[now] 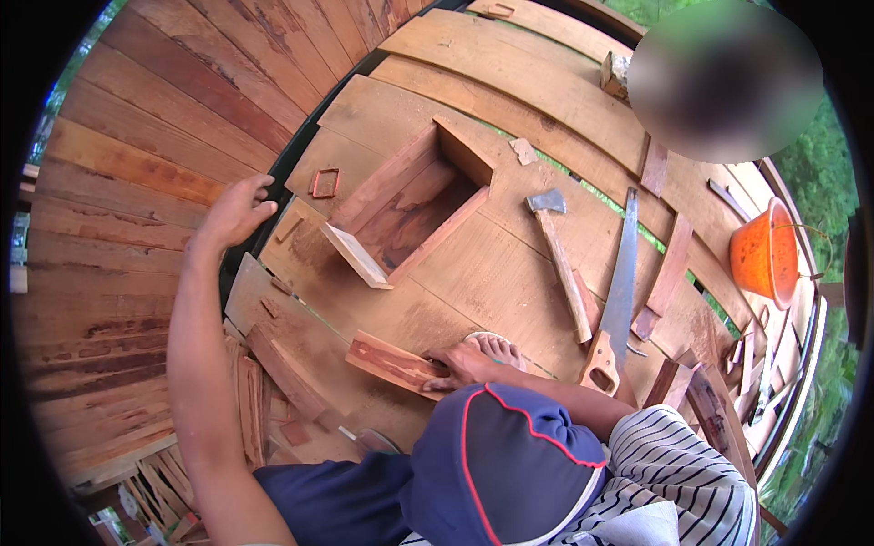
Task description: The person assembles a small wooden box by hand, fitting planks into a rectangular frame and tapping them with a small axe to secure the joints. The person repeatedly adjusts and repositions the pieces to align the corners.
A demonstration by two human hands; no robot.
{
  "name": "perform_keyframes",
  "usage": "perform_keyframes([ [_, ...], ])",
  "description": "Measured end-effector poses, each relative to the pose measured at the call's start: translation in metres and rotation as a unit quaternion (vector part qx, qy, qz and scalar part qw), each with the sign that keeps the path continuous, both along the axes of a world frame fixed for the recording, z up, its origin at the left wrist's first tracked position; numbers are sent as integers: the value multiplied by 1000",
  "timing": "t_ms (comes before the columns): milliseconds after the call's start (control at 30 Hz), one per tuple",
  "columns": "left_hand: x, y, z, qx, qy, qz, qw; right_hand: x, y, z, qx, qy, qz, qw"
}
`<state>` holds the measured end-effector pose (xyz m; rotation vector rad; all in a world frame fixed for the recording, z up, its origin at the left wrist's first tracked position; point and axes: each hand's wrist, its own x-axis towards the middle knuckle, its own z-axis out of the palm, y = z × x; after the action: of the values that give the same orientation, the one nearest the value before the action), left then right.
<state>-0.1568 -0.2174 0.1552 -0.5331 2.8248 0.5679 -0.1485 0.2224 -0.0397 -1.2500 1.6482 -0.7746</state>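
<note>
My right hand [464, 364] is closed over the near end of a short reddish-brown board [391, 362], beside toes [496, 348] on the plank floor. My left hand [238, 215] reaches out to the dark edge along the plank wall, its fingers apart and nothing visible in them. Between and beyond the hands stands an open wooden box [393, 218], its inside showing. To its right lies a hatchet [557, 250] with a wooden handle. A handsaw [623, 273] with a pale wooden grip lies beside it. A navy cap [492, 469] with red piping covers the lower middle.
Plank wall [173, 164] rises at the left. Wood offcuts [287, 369] lie near my left arm, and more pieces [710, 400] are piled at the right. An orange bucket [761, 255] stands at the far right. A small reddish frame [316, 184] lies left of the box. Gaps run between floorboards.
</note>
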Motion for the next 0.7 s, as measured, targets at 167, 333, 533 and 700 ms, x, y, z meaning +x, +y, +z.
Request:
perform_keyframes([
  [167, 75, 3, 49, -34, 10, 56, 998, -9, 4, 51, 31, -49, -70, 996],
  [333, 161, -13, 51, -28, -9, 118, 993, -83, -9, 69, -178, 36, 3, 983],
  [533, 260, -25, 51, -120, -60, 182, 974, -194, -55, 139, -217, 397, 103, 886],
  [700, 290, -20, 67, -98, -63, 236, 965, -221, -79, 110, -158, 413, 102, 891],
])
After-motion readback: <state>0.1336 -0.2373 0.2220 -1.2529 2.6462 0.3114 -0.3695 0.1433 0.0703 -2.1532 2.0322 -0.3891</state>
